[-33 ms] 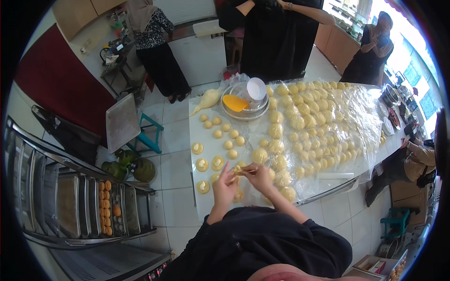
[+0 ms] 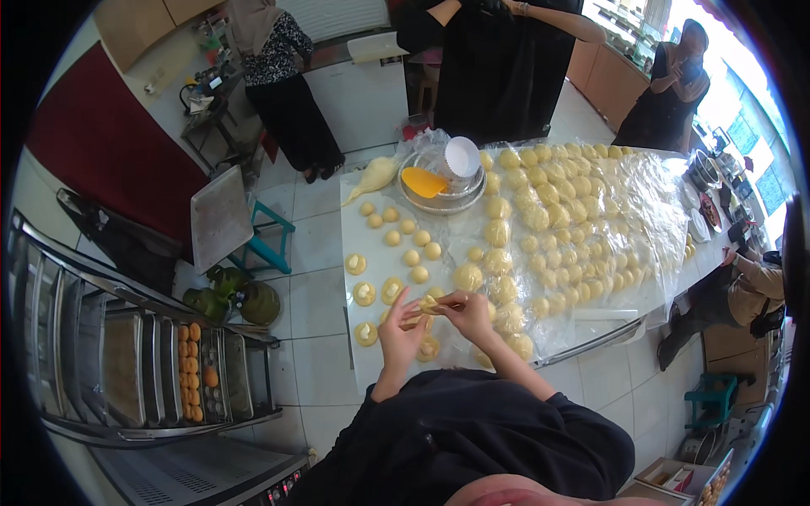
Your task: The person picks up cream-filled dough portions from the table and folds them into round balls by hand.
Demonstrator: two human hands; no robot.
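Observation:
At the near edge of the white table (image 2: 358,198), a small piece of yellow dough (image 2: 429,304) is between my hands. The thumb and fingers of my right hand (image 2: 467,318) pinch it. My left hand (image 2: 402,334) holds its left side with the fingertips, one finger raised. Flattened dough rounds with white filling on top, among them one dough round (image 2: 364,334), lie left of my left hand. Another dough round (image 2: 428,348) sits just below the hands. Several small dough balls (image 2: 419,275) rest beyond them.
Large dough balls (image 2: 498,233) stand in rows at right under clear plastic sheeting (image 2: 654,228). A metal bowl (image 2: 439,207) with an orange scraper (image 2: 423,181) and a white piping bag (image 2: 376,178) are at the far side. A tray rack (image 2: 143,434) is at left. Several people stand around.
My hands have shifted very slightly around the dough, and the fingers of my left hand look a little more spread. The rest looks the same.

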